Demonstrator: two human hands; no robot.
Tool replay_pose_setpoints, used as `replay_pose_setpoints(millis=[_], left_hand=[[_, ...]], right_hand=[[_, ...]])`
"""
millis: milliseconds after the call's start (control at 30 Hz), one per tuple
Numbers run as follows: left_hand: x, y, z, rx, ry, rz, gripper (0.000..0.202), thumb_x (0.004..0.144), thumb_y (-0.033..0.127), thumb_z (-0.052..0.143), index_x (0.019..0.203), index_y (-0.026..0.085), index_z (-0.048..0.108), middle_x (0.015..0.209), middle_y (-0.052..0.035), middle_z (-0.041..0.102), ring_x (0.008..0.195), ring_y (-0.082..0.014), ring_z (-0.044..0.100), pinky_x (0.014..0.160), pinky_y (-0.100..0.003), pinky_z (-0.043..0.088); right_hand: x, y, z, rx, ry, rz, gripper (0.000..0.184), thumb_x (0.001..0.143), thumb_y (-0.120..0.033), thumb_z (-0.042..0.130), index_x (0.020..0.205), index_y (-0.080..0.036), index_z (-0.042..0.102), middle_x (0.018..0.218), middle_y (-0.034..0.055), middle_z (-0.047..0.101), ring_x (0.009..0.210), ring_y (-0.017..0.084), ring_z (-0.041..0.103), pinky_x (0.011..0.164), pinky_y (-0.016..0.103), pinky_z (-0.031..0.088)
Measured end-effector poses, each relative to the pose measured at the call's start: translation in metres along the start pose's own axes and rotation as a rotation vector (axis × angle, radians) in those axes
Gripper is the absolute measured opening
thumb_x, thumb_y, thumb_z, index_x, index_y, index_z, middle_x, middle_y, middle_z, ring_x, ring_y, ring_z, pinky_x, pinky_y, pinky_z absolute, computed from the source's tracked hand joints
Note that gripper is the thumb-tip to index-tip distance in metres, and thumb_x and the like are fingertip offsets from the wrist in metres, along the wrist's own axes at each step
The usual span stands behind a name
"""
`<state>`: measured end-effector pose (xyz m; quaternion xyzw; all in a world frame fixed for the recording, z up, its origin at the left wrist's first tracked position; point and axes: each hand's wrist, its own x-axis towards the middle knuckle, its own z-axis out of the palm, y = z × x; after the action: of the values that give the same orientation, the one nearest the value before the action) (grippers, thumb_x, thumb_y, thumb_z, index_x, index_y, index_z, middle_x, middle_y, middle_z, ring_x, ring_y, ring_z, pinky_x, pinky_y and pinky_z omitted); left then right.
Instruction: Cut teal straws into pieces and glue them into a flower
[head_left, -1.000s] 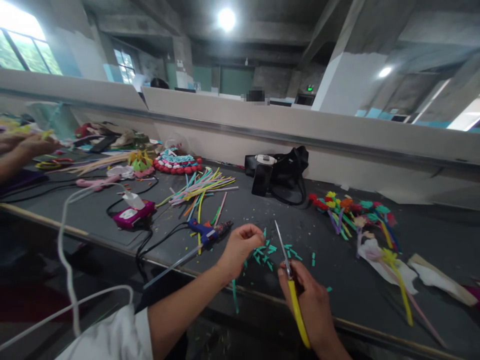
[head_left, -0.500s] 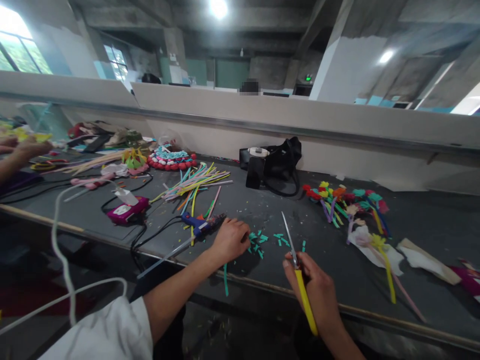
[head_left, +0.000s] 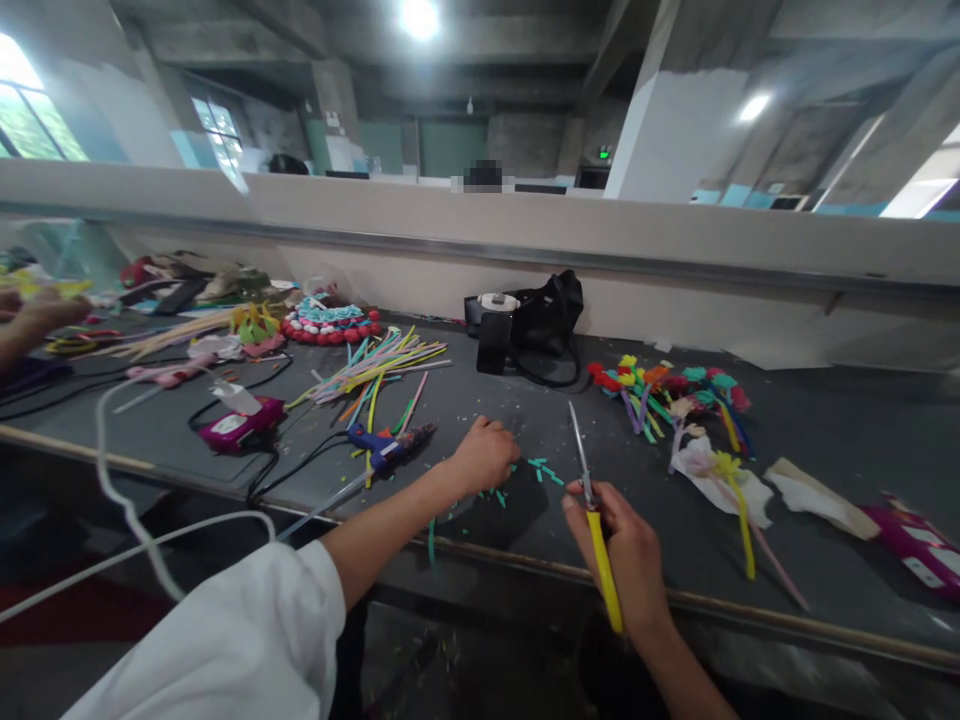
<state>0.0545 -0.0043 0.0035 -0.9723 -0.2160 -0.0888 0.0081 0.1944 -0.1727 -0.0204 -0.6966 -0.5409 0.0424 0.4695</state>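
Yellow-handled scissors [head_left: 600,560] are in my right hand [head_left: 626,550], blades together and pointing away over the table. My left hand [head_left: 486,457] is low over the tabletop with its fingers curled down among small cut green pieces [head_left: 541,470]. Its fingertips are partly hidden, so what they hold cannot be made out. More green bits lie under and just right of that hand. A longer green strip [head_left: 431,545] hangs over the table's front edge below my left forearm. To the left of my left hand rests a blue glue gun [head_left: 386,447].
Colourful strips [head_left: 382,365] lie in a loose pile at centre left, near a purple power socket [head_left: 241,425]. A black bag [head_left: 551,318] stands against the partition. Bright craft flowers [head_left: 667,390] lie on the right. A co-worker's hand [head_left: 49,315] shows at far left.
My left hand has moved a little right and away from me across the green pieces. My right hand still holds the scissors. The whole view has shifted slightly.
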Motion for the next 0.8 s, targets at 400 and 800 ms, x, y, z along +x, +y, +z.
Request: replay_pose_setpoints(millis=[400,800], left_hand=[[0.005,-0.006,0.012,-0.223,0.083,0.039,0.005,0.063,0.011,0.061,0.064,0.016,0.062,0.074,-0.0093,0.066,0.081,-0.0245,0.058,0.079,-0.037,0.034],[-0.021,0.004,0.014,-0.786,0.305,-0.169,0.008,0.066,0.014,0.060,0.072,0.018,0.064,0.070,0.0006,0.062,0.066,-0.0134,0.054,0.062,-0.023,0.038]], right_hand=[[0.000,0.000,0.016,0.049,-0.071,0.007,0.028,0.088,-0.042,0.052,0.100,-0.020,0.064,0.093,0.0055,0.072,0.075,0.017,0.068,0.071,0.026,0.051],[0.014,-0.014,0.034,0.114,-0.037,0.075,0.030,0.085,-0.042,0.056,0.105,-0.020,0.061,0.094,0.0055,0.070,0.076,0.017,0.068,0.066,0.025,0.051]])
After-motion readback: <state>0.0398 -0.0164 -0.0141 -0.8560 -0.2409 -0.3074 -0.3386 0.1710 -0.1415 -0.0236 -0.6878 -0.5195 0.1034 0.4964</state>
